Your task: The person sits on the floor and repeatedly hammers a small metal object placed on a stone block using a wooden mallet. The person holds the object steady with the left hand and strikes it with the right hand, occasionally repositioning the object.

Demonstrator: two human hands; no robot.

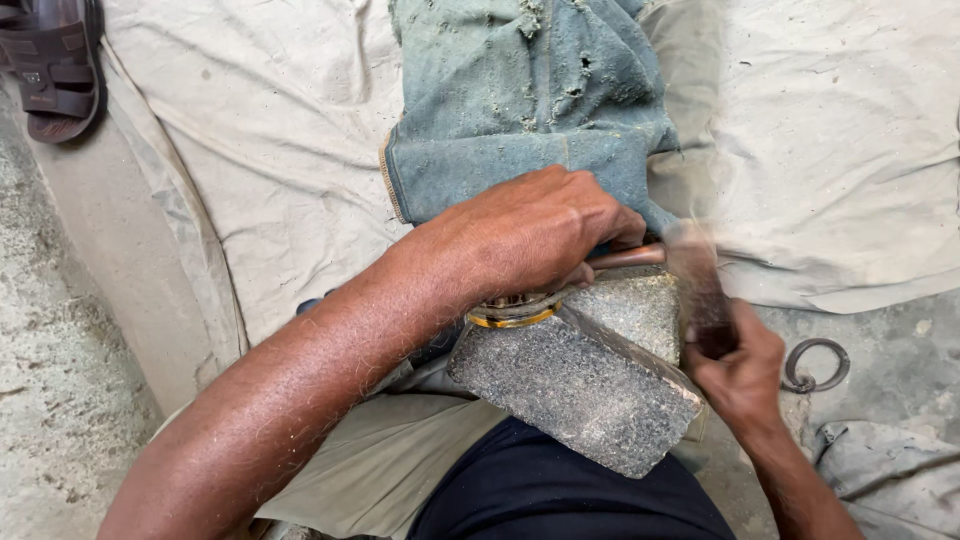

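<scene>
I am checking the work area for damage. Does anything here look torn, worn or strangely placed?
Yes. The blue-green cloth above the left hand is frayed, with small holes. A dark sandal lies alone at the top left corner. A metal ring lies loose on the ground beside the right hand.

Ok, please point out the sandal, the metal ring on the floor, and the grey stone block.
sandal [55, 65]: head view, on the straps, top left corner.
metal ring [817, 364]: head view, on the ring's rim, right side.
stone block [575, 390]: head view, on its speckled top face.
</scene>
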